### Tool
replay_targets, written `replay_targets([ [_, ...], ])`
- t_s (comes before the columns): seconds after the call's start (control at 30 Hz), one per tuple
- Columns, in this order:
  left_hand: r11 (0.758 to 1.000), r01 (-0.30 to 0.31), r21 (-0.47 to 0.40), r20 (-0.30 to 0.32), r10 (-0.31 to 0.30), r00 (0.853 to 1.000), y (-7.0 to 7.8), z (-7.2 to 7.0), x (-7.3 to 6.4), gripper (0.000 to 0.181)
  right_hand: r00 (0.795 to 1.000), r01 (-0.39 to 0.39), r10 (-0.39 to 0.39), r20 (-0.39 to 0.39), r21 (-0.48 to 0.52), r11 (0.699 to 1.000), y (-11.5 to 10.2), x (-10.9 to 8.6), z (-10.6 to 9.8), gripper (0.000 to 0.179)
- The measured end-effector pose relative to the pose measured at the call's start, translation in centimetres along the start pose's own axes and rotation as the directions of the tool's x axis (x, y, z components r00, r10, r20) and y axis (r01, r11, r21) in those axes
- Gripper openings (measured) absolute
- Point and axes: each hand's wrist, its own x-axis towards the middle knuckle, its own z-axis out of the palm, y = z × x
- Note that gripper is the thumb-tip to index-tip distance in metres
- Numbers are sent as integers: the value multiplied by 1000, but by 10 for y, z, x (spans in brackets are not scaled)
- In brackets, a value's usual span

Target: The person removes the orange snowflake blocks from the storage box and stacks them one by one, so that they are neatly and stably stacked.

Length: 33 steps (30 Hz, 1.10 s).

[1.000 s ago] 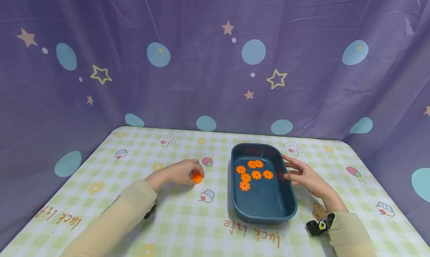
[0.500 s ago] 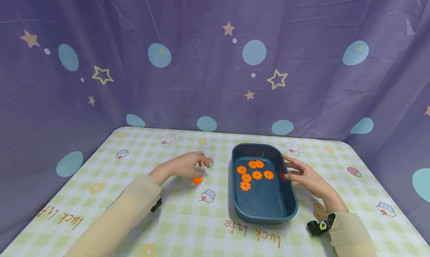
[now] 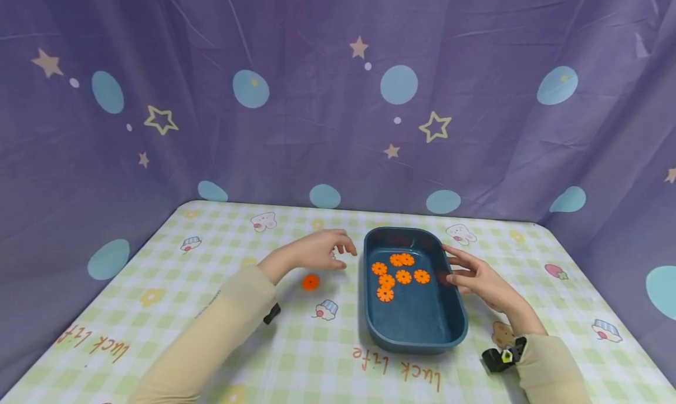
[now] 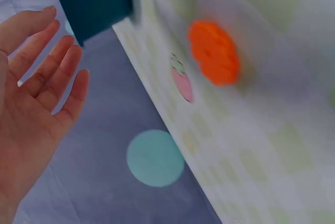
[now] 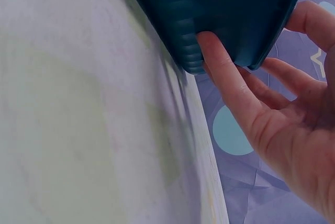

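My left hand (image 3: 321, 251) hovers over the table just left of a dark teal basin (image 3: 417, 327), with fingers spread and nothing visible in them. In the left wrist view, the palm of this left hand (image 4: 31, 114) shows bare. Behind and below it, a round orange piece with a scalloped edge (image 3: 310, 282) lies on the tablecloth. Several flat, notched orange discs (image 3: 404, 276) lie on the basin's floor, some overlapping. My right hand (image 3: 483, 280) rests against the basin's right wall, the fairly straight fingers (image 5: 225, 67) touching its outside and rim.
A green-and-white checked tablecloth (image 3: 285, 357) with printed cartoons covers the table. Beyond its back edge hangs a purple curtain (image 3: 317, 145) with stars and dots. Dark cameras sit at both wrists.
My left hand has left the orange piece, which stays on the cloth, and moved up and right toward the basin. The right hand and basin keep their places.
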Motion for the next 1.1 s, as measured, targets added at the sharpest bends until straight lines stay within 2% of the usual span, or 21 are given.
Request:
replay_targets([
  [0.23,998,-67,11,6,67,998,22,-4,16,27,1000,-3,2,-8,-4,1000,3,1,-2,67],
  [0.4,993,-115,9,43,114,993,34,-3,27,27,1000,-15,15,-10,2,1000,4,1,-2,67],
  [0.67,990,-143,1,113,142,983,45,14,40,30,1000,-3,3,-4,5,1000,3,1,-1,67],
  [0.87,987,-158,6,139,156,978,50,27,50,35,1000,-3,3,-2,13,1000,2,1,-1,67],
  [1.1,984,-176,27,178,168,970,55,39,56,35,1000,-2,2,5,13,1000,3,1,-1,68],
])
